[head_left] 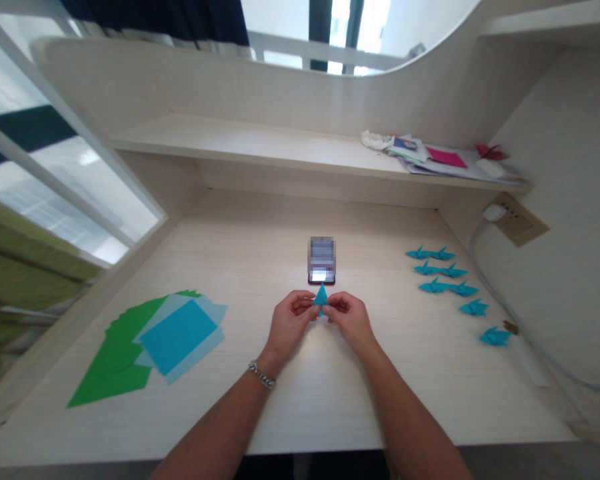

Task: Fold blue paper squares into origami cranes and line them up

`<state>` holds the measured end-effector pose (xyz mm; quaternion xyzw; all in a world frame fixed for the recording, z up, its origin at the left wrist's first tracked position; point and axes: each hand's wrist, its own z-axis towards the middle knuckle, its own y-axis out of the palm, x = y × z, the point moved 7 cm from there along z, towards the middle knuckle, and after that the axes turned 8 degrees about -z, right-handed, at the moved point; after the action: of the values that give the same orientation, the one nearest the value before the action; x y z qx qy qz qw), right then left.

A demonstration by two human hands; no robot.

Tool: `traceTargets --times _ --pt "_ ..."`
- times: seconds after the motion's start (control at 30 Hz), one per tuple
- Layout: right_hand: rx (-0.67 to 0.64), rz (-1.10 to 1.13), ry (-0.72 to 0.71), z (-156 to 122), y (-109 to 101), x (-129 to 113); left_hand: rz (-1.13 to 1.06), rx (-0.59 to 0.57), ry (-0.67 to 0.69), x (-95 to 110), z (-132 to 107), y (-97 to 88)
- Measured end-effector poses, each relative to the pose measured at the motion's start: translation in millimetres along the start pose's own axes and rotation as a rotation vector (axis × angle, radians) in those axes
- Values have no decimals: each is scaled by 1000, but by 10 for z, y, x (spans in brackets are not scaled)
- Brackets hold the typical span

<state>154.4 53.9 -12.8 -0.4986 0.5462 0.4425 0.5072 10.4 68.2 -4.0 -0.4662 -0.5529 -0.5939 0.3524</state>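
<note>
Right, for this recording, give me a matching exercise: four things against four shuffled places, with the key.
1. small pointed piece of folded blue paper
2. silver chain bracelet
3. flat green paper sheets
4. white plastic plug

A. in the beige rectangular wall socket
B. partly under flat blue paper sheets
C. between the fingers of left hand and right hand
D. around the left wrist

Pairs: 1-C, 2-D, 3-B, 4-A

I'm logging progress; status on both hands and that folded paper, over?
Left hand, right hand: both pinching blue folded paper. Narrow tip pointing forward. Smartphone lying just beyond; nothing seen blocking the hands.
</note>
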Motion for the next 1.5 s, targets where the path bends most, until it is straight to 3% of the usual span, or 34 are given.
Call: traceTargets --times 0.4,0.6,1.0,1.4,1.5 --pt "-102 83 72 -37 39 -56 142 -64 -44 -6 -1 -2" --pt "-66 105 179 -48 -1 19 208 -89 -6 21 -9 -6" --pt "-35 51 64 -22 39 29 81 -17 -7 -123 46 -94" --pt "34 -1 -33 -32 45 1 120 62 -27 -34 -6 -95" --pt "124 -126 -102 -73 -26 -121 147 109 -25 -26 2 -136"
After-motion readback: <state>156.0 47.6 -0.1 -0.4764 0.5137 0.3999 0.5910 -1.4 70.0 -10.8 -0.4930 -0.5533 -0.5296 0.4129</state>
